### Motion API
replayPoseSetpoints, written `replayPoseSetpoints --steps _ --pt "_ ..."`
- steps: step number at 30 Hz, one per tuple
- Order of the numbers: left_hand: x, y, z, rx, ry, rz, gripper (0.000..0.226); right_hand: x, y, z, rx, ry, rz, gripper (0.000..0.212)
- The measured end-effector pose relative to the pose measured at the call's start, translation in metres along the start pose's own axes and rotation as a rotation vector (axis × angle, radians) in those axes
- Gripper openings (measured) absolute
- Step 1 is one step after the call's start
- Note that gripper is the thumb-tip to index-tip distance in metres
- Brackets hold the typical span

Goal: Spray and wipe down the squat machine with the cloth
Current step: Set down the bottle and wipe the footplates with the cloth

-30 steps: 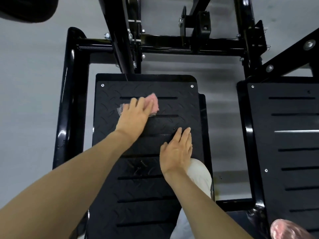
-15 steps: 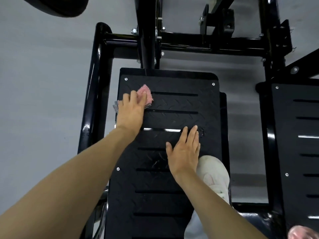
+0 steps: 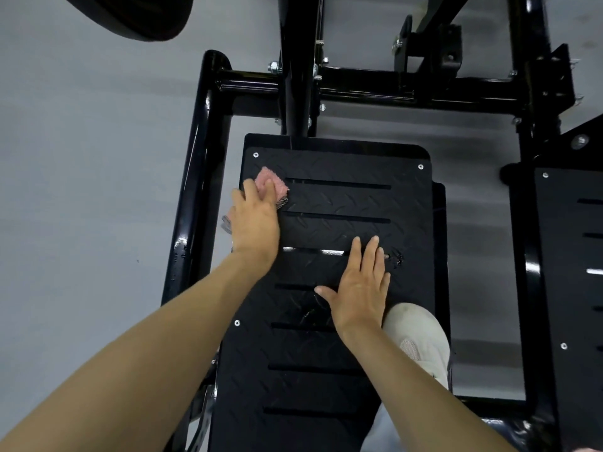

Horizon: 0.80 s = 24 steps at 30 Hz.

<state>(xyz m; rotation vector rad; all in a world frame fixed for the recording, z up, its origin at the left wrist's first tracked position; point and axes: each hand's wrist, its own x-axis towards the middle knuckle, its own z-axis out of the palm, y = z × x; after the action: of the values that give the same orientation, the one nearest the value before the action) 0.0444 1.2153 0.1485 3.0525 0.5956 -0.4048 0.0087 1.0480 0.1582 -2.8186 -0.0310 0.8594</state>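
**Head view.** I am looking down on the squat machine (image 3: 375, 89), a black tubular frame standing on a grey floor (image 3: 81, 190).

1. Left footplate (image 3: 342, 197): a black tread-pattern plate. Its long axis runs from the bottom edge of the picture toward the cross tube at the far end. Its slots lie across that axis, left to right. Screws show at its corners.
2. Cloth (image 3: 270, 185): it lies on the far left corner of this plate, just below the corner screw and at the left end of the farthest slot. The pink part is bunched and points away from me, past the fingertips. A grey mesh edge shows at the right of the knuckles and another grey piece at the plate's left edge by the heel of the hand. What I can see of the cloth therefore runs diagonally, near-left to far-right, under the hand. Most of it is covered.
3. Left hand (image 3: 256, 220): palm down on the cloth, fingers extended over it and pointing to the far end. It presses the cloth against the plate and does not pinch it.
4. Right hand (image 3: 359, 288): flat on the middle of the same plate, fingers straight and together, thumb spread to the left. It holds nothing.
5. A light shoe (image 3: 421, 337) stands on the plate's right side, just beside the right wrist.
6. A second footplate (image 3: 567, 256) lies to the right, parallel and well apart.
7. The side tube (image 3: 192, 197) runs along the left edge, near the left hand.
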Motion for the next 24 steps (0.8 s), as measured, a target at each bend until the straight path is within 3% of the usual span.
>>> replayPoseSetpoints --steps 1,3,5,6,8,11,13,15,20,22,24 --pt "-0.005 0.004 0.002 -0.012 -0.014 0.05 0.069 0.001 -0.002 -0.001 0.003 0.006 -0.003 0.105" --pt "-0.016 0.0 0.006 0.066 0.002 0.311 0.072 0.003 -0.006 -0.003 0.012 0.001 -0.011 0.107" --pt "-0.013 -0.021 0.004 0.238 0.027 0.632 0.077 0.003 -0.007 -0.002 -0.006 -0.032 -0.029 0.107" --pt "-0.004 -0.032 0.001 0.348 0.01 0.702 0.079 0.003 -0.007 -0.002 -0.025 -0.052 -0.041 0.106" --pt "0.02 -0.049 -0.006 0.407 -0.01 0.562 0.079 0.002 -0.006 -0.001 -0.058 -0.081 -0.065 0.106" --pt "0.036 -0.042 -0.009 0.229 0.001 0.162 0.073 0.002 -0.004 -0.003 -0.062 -0.089 -0.075 0.105" --pt "0.027 -0.026 -0.006 0.058 -0.028 0.052 0.064 0.002 -0.005 -0.004 -0.063 -0.093 -0.083 0.104" --pt "0.006 -0.012 -0.002 -0.02 -0.051 0.107 0.067 0.001 -0.004 -0.005 -0.049 -0.089 -0.085 0.1" --pt "-0.029 -0.031 0.015 0.183 0.048 0.704 0.083 0.001 -0.001 -0.005 -0.026 -0.06 -0.11 0.088" --pt "-0.023 -0.052 0.013 0.187 0.006 0.65 0.084 0.0 -0.001 -0.004 -0.01 -0.081 -0.134 0.09" --pt "-0.018 -0.055 0.006 0.091 0.037 0.351 0.081 -0.001 0.0 -0.002 -0.032 -0.098 -0.155 0.095"
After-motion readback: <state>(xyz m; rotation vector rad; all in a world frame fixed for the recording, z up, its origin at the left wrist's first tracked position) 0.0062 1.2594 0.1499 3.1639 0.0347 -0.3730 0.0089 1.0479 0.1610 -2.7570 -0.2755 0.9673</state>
